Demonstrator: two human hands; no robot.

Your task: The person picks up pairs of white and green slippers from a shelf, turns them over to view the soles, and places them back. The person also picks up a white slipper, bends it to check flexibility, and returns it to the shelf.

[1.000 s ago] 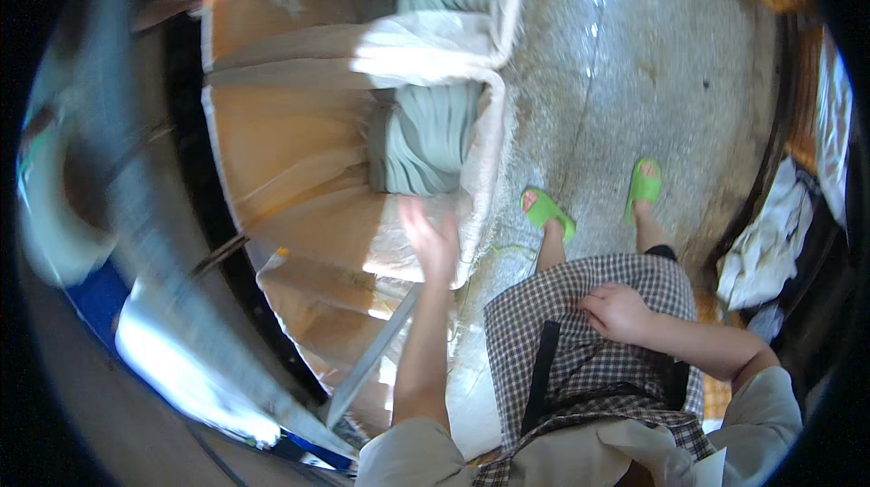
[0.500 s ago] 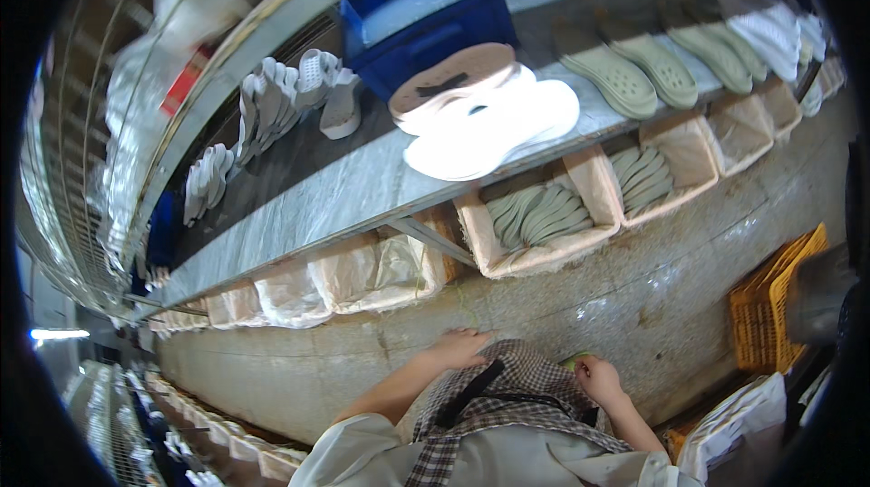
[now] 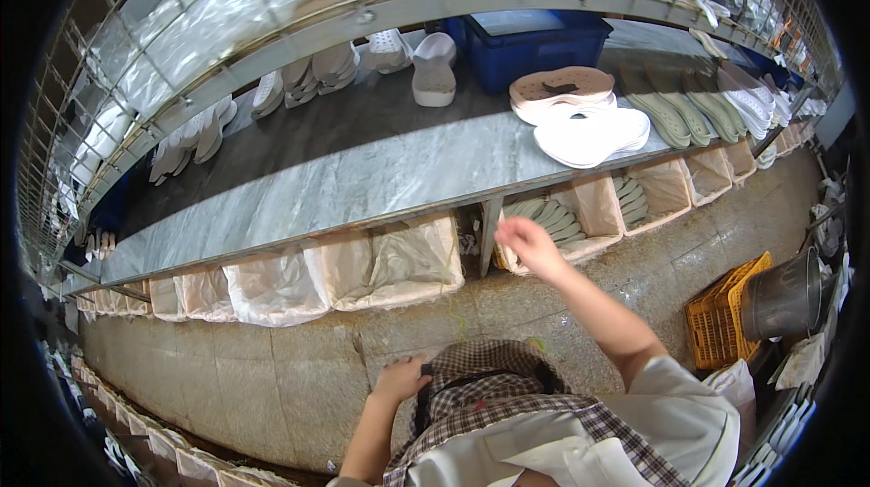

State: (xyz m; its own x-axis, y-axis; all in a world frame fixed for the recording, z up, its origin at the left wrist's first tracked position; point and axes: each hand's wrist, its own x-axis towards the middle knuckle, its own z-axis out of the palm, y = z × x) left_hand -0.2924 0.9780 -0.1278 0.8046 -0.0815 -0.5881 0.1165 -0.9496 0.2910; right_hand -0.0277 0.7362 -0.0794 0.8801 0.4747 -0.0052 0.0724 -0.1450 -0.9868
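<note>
My left hand hangs beside the checked apron, its fingers stretched out and holding nothing that I can see. Out ahead, my right hand is raised in front of a lined bin of grey-green shoe pieces. Its fingers are loosely bent and a little blurred, with nothing visible in them. On the bench above lies a stack of shoe soles, a pinkish one behind a bright white one. Neither hand touches the stack.
A blue tub stands behind the soles. White clogs line the bench's back, green clogs its right. Lined bins hang under the edge. A wire-mesh shelf overhangs. A yellow crate and dark bucket stand right.
My view has swung, bringing the mesh shelf across the top. My right hand has gone from beside the apron up and forward to the bins. My left hand has dropped lower at the apron's left.
</note>
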